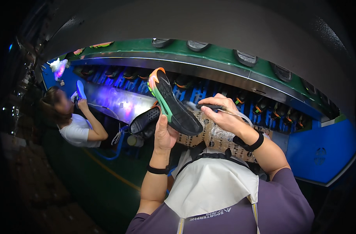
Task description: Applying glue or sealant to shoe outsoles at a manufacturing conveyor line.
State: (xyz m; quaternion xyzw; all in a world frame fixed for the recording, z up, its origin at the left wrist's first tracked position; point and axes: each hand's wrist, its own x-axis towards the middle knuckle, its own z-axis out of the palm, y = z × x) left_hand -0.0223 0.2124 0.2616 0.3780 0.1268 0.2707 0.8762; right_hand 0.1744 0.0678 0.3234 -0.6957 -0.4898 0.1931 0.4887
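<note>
My left hand (165,134) is closed around the lower edge of a shoe sole (171,103), tilted upward in front of me. Its face is black, with green and orange along the side wall. Beside it, my right hand (224,115) grips a slim black brush (211,106). The pale, blurred tip is close to the sole's edge; whether they touch I cannot tell. A thin clear tube (244,117) trails from the brush over my right wrist. Left of the held sole lies a dark, perforated shoe piece (144,121), partly hidden behind it.
Grey soles (246,58) rest on a green upper belt; below it, shoes stand on blue racks (269,115). Printed brown tape covers the bench edge (220,138). A blue panel (322,152) bounds the right side. At left, a co-worker (78,121) holds a blue-lit sole (81,89).
</note>
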